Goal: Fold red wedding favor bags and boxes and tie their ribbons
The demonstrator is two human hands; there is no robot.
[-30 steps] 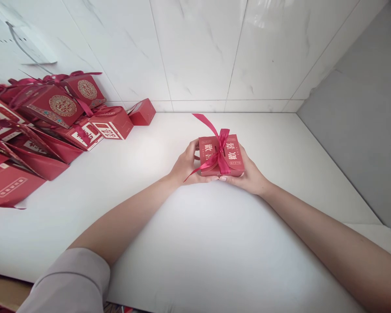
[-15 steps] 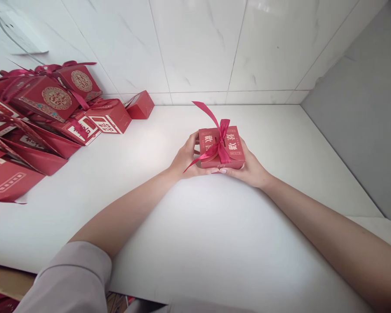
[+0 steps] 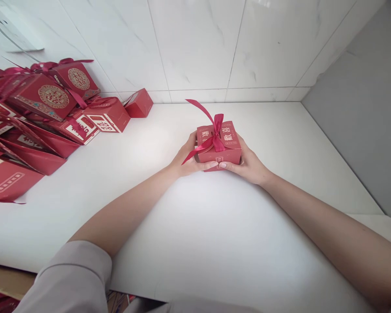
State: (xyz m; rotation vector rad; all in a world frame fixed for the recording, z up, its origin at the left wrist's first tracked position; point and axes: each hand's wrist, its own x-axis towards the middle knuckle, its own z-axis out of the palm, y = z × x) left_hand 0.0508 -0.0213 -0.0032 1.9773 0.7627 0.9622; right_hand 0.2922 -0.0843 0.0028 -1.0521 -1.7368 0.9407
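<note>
Both my hands grip a small red gift box near the middle of the white tabletop. My left hand is closed on its left side, and my right hand on its right side. The two thumbs lie along the front face, their tips almost meeting at a small printed label. Across the top runs a dark pink ribbon tied in a knot, with one tail curling up to the back left and another hanging over my left hand. Pale characters are printed on the lid. Most of my other fingers are hidden behind the box.
Several red gift boxes with ribbons are piled at the left, and a plain red box ends the row by the tiled wall. A grey panel borders the tabletop on the right. Cardboard shows below the front edge.
The gift box has tilted back, so more of its front face shows. My hands have stayed closed on its sides, and the view has shifted slightly.
</note>
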